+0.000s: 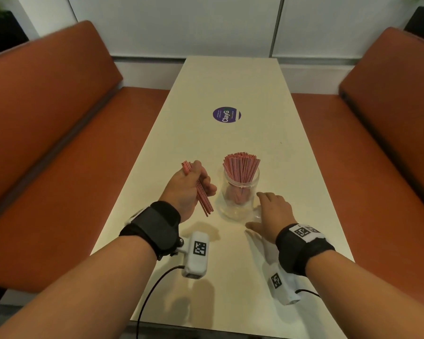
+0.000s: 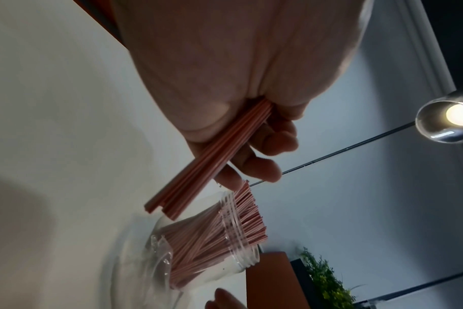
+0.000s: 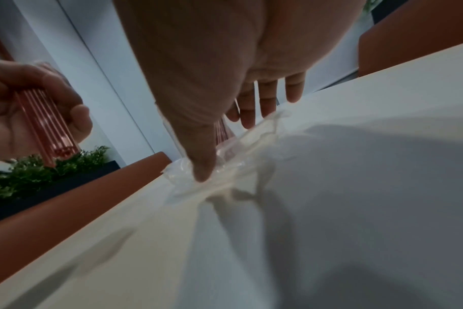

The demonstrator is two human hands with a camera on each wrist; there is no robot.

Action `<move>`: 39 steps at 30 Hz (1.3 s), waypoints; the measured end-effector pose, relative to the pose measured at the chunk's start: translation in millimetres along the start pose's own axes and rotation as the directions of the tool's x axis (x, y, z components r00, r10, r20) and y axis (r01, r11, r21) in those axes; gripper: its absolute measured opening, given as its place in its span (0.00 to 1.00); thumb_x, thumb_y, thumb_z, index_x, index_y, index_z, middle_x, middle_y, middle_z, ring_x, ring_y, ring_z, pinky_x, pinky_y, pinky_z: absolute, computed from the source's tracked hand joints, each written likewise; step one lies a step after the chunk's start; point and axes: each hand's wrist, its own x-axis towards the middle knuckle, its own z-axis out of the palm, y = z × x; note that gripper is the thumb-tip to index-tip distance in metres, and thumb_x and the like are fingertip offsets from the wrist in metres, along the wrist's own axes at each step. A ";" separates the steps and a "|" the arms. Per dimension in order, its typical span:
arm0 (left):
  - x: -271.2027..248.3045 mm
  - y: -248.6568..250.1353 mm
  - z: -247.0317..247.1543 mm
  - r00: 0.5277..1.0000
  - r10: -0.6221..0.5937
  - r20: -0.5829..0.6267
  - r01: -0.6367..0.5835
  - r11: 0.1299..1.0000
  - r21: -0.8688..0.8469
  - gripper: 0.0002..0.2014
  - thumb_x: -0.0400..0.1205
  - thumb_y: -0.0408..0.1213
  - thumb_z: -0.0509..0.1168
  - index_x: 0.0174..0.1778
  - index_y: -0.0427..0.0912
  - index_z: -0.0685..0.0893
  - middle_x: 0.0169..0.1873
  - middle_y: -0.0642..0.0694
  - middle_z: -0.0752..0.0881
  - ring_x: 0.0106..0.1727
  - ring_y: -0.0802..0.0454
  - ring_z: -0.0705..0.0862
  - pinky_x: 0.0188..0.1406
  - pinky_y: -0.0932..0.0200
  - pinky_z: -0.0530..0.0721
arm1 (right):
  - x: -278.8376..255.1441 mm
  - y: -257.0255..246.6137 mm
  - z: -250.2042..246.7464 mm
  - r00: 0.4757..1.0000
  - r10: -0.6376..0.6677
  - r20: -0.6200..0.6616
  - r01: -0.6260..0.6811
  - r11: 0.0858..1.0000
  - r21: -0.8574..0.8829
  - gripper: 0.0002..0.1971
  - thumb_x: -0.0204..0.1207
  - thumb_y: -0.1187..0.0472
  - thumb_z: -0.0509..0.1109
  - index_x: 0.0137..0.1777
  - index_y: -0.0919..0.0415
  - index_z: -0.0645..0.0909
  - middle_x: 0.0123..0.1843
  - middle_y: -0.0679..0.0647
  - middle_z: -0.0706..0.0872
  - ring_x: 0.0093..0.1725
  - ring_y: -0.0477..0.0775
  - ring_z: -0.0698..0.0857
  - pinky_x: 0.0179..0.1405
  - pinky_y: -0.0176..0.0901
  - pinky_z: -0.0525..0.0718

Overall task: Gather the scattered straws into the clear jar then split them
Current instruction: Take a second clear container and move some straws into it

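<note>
A clear jar (image 1: 239, 204) stands upright on the pale table (image 1: 230, 81), packed with thin red-and-white straws (image 1: 241, 167) that fan out above its rim. My left hand (image 1: 189, 189) hovers just left of the jar and grips a small bundle of the same straws (image 1: 203, 199), slanted down toward me. The left wrist view shows this bundle (image 2: 212, 158) in the curled fingers, above the jar (image 2: 214, 246). My right hand (image 1: 274, 214) lies at the jar's near right with straight fingers. Its thumb (image 3: 201, 163) appears to touch the jar's base (image 3: 225, 158).
A round purple sticker (image 1: 227, 115) lies on the table beyond the jar. Orange benches (image 1: 59, 143) flank the table on both sides. A black cable (image 1: 152, 285) runs from the left wrist camera over the near table edge.
</note>
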 end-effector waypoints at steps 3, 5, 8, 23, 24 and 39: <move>6.1 3.7 8.8 0.999 0.022 0.039 -0.021 1.000 -0.010 0.19 0.87 0.47 0.52 0.36 0.39 0.75 0.25 0.46 0.73 0.29 0.47 0.77 0.47 0.44 0.83 | 5.8 -1.4 -11.6 0.994 0.110 -0.028 -0.104 0.980 0.167 0.57 0.58 0.31 0.76 0.81 0.62 0.59 0.79 0.59 0.69 0.76 0.60 0.70 0.75 0.52 0.69; 12.7 12.1 21.3 0.996 0.059 0.074 -0.057 0.998 -0.026 0.18 0.88 0.46 0.52 0.36 0.40 0.74 0.24 0.47 0.72 0.28 0.48 0.76 0.44 0.46 0.82 | 14.6 -4.2 -20.2 0.984 0.174 -0.021 -0.155 0.919 0.364 0.64 0.54 0.32 0.79 0.83 0.63 0.52 0.82 0.60 0.64 0.80 0.60 0.65 0.78 0.52 0.66; 27.4 29.0 48.8 0.978 0.159 0.135 -0.165 0.986 0.030 0.18 0.88 0.45 0.51 0.36 0.41 0.74 0.23 0.48 0.73 0.28 0.48 0.79 0.44 0.47 0.81 | 35.7 -10.2 -28.9 0.977 0.211 -0.023 -0.151 0.767 0.623 0.66 0.51 0.38 0.85 0.83 0.63 0.51 0.81 0.60 0.65 0.79 0.60 0.67 0.75 0.51 0.69; 75.0 5.4 90.0 0.942 0.299 0.151 -0.326 0.711 0.624 0.15 0.83 0.35 0.63 0.66 0.46 0.79 0.58 0.49 0.87 0.59 0.52 0.85 0.66 0.54 0.81 | 53.6 -17.0 -27.8 0.990 0.121 -0.073 -0.016 0.610 0.792 0.33 0.62 0.53 0.83 0.65 0.54 0.72 0.53 0.45 0.80 0.50 0.46 0.80 0.45 0.35 0.74; 72.5 10.8 90.9 0.908 0.385 0.165 -0.394 0.648 0.652 0.17 0.83 0.36 0.63 0.69 0.44 0.78 0.60 0.49 0.86 0.61 0.54 0.83 0.66 0.56 0.80 | 55.5 -16.5 -24.8 0.989 0.126 -0.071 -0.021 0.611 0.792 0.35 0.61 0.52 0.83 0.67 0.53 0.72 0.54 0.45 0.80 0.50 0.46 0.80 0.46 0.35 0.74; 96.7 -11.6 92.1 0.867 0.095 0.489 -0.455 -0.248 0.855 0.20 0.86 0.47 0.50 0.72 0.47 0.74 0.68 0.46 0.79 0.65 0.44 0.77 0.65 0.47 0.74 | 50.7 -20.4 -41.7 0.995 0.057 -0.081 0.022 0.669 0.743 0.24 0.64 0.63 0.80 0.54 0.49 0.70 0.45 0.45 0.77 0.47 0.53 0.83 0.34 0.25 0.73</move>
